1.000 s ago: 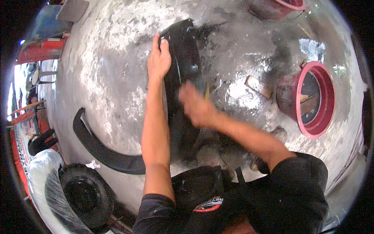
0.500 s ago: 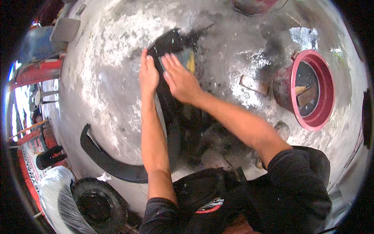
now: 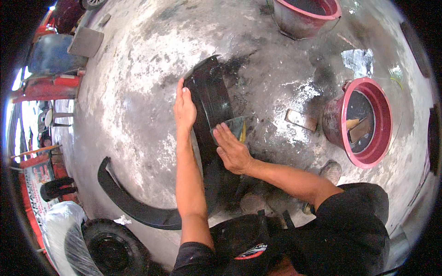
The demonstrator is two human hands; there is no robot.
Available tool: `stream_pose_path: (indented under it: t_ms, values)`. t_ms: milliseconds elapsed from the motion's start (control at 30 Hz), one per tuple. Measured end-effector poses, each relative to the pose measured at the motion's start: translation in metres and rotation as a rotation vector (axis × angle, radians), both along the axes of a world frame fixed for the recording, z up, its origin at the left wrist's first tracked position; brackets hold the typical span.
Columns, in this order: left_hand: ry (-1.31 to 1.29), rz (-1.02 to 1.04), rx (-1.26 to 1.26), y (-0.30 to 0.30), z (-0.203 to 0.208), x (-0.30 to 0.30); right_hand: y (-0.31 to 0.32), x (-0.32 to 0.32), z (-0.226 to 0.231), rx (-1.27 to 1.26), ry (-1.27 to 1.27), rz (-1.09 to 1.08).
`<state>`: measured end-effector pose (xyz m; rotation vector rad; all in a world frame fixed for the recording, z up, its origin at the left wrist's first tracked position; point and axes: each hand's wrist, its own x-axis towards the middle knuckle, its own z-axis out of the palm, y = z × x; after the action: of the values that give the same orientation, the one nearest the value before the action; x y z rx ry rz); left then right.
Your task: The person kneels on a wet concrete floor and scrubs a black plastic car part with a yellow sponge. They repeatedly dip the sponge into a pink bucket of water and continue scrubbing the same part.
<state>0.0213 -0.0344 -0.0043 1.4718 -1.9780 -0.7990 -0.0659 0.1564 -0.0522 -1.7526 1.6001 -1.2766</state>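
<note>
A long, curved, wet-looking black panel point(image 3: 209, 89), like a vehicle bumper, stretches from the floor ahead back toward my body. My left hand point(image 3: 185, 109) rests against its left edge near the far end, fingers straight and close together. Lower down on the right side, my right hand point(image 3: 234, 151) lies flat on the panel, pressing a thin grey sheet point(image 3: 235, 125) with a yellow strip along one side. The sheet sticks out past the fingers; its underside is hidden. Toward me, the black part curves round to the left and ends in a narrow tip point(image 3: 108, 172).
A red tub point(image 3: 334, 115) at the right holds dark liquid and a flat block point(image 3: 359, 131). Another red tub point(image 3: 306, 25) stands at the far side. Between them are a brownish block point(image 3: 300, 120) and crumpled foil point(image 3: 358, 62). A tyre point(image 3: 110, 248) lies at the lower left.
My right hand has slid down along the panel toward me, bringing the grey sheet with it. My left hand stays at the far left edge. The view has tilted slightly, showing more of the far tub.
</note>
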Motion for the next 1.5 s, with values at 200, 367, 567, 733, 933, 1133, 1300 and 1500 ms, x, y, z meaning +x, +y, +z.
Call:
stream_pose_path:
  t_ms: [200,367,567,733,933,1133,1300,1500]
  values:
    - [-0.006,-0.013,0.086,0.004,0.006,-0.008,-0.12,-0.047,0.012,-0.068,-0.057,-0.147]
    - [0.01,-0.016,0.018,0.004,0.002,-0.001,0.042,0.024,0.0,-0.003,-0.184,-0.028]
    - [-0.022,-0.025,0.095,0.013,0.008,-0.019,-0.092,-0.035,-0.005,0.091,-0.2,-0.365]
    - [0.004,-0.015,0.104,0.007,0.012,-0.004,-0.008,0.012,-0.007,0.153,-0.191,-0.361]
    - [-0.016,-0.064,0.067,0.015,0.01,-0.02,-0.095,-0.047,-0.017,0.267,-0.278,-0.363]
    - [0.047,-0.019,0.112,0.013,0.014,-0.015,-0.045,-0.016,-0.012,0.191,-0.275,-0.306]
    - [0.001,-0.052,0.008,0.002,-0.004,-0.002,-0.078,-0.039,-0.005,0.142,-0.197,-0.231]
    - [0.036,-0.049,0.161,0.018,0.014,-0.018,-0.108,-0.057,-0.002,0.01,-0.001,-0.236]
